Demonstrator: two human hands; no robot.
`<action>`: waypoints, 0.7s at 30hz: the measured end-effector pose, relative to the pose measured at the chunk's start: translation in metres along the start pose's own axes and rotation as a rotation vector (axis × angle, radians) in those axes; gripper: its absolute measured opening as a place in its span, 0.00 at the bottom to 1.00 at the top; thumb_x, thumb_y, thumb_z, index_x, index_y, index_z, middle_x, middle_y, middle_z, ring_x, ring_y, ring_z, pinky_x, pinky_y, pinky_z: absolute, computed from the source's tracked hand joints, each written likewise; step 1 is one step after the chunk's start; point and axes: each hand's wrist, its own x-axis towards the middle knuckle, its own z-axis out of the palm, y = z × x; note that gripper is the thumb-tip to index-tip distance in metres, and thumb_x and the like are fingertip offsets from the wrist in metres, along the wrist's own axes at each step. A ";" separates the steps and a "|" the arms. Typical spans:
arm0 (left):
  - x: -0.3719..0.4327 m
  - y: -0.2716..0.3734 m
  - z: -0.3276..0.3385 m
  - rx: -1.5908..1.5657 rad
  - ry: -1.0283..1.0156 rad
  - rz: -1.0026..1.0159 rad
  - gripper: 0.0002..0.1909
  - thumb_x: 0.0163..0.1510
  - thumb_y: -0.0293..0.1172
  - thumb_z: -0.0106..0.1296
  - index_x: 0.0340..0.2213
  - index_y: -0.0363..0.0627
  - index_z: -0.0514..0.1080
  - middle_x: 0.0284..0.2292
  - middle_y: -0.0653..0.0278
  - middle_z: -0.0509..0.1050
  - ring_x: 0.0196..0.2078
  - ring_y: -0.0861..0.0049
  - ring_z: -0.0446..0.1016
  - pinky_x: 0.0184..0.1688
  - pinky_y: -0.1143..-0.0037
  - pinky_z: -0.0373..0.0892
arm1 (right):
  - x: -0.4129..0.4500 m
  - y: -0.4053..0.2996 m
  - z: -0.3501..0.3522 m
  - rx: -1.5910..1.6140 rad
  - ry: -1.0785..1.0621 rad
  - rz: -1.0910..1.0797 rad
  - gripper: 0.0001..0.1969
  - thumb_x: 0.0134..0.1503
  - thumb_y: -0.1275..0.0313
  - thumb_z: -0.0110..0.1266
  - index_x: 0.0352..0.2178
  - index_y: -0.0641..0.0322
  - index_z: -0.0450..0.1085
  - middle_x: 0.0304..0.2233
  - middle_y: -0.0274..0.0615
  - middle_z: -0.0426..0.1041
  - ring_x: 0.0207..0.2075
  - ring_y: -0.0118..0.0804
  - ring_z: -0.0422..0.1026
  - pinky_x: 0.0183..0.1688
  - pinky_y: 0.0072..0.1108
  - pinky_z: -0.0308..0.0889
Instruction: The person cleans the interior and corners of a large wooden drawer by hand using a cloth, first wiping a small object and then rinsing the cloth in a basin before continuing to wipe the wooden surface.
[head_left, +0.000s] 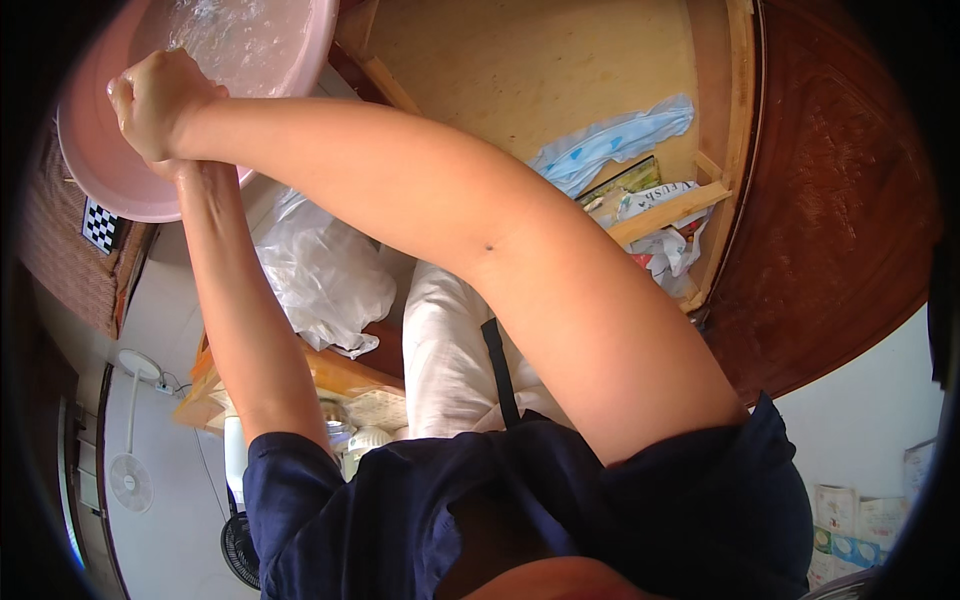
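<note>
My right hand (166, 101) is wet and curled closed over my left hand, above a pink plastic basin (120, 202) at the upper left. My left forearm rises from below, and its wrist (204, 176) passes under the right hand. Most of my left hand is hidden there, so its finger pose does not show. My right arm reaches across from the right to meet it. Cloudy, rippled water (240, 37) lies in the basin. Whether anything is held between the two hands cannot be seen.
A translucent plastic bag (322, 270) lies below the basin. Pale wooden framing (671, 214) borders a board with blue-and-white plastic film (615, 142). A glossy brown wooden panel (832, 195) stands right. A checkerboard card (100, 225) is at left, with a white fan (131, 482) further down.
</note>
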 end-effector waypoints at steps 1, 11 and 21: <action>0.003 -0.001 0.001 0.015 -0.002 -0.004 0.26 0.63 0.48 0.35 0.54 0.42 0.56 0.51 0.45 0.62 0.55 0.52 0.62 0.57 0.54 0.61 | 0.000 0.002 -0.001 0.021 0.016 0.028 0.19 0.59 0.61 0.44 0.26 0.68 0.73 0.29 0.56 0.75 0.35 0.52 0.75 0.39 0.36 0.70; -0.036 0.057 0.010 0.366 0.040 0.055 0.24 0.63 0.42 0.39 0.53 0.36 0.58 0.54 0.43 0.60 0.55 0.55 0.62 0.58 0.59 0.60 | -0.041 0.046 -0.048 -0.148 -0.121 -0.350 0.23 0.54 0.60 0.55 0.48 0.62 0.67 0.42 0.59 0.72 0.48 0.52 0.71 0.51 0.34 0.66; -0.149 -0.051 0.075 0.710 -0.250 0.074 0.25 0.58 0.21 0.46 0.57 0.33 0.57 0.45 0.47 0.69 0.46 0.63 0.71 0.50 0.64 0.69 | -0.180 0.081 -0.189 -0.077 0.190 -0.224 0.19 0.54 0.58 0.59 0.43 0.56 0.71 0.28 0.46 0.75 0.29 0.45 0.75 0.33 0.32 0.70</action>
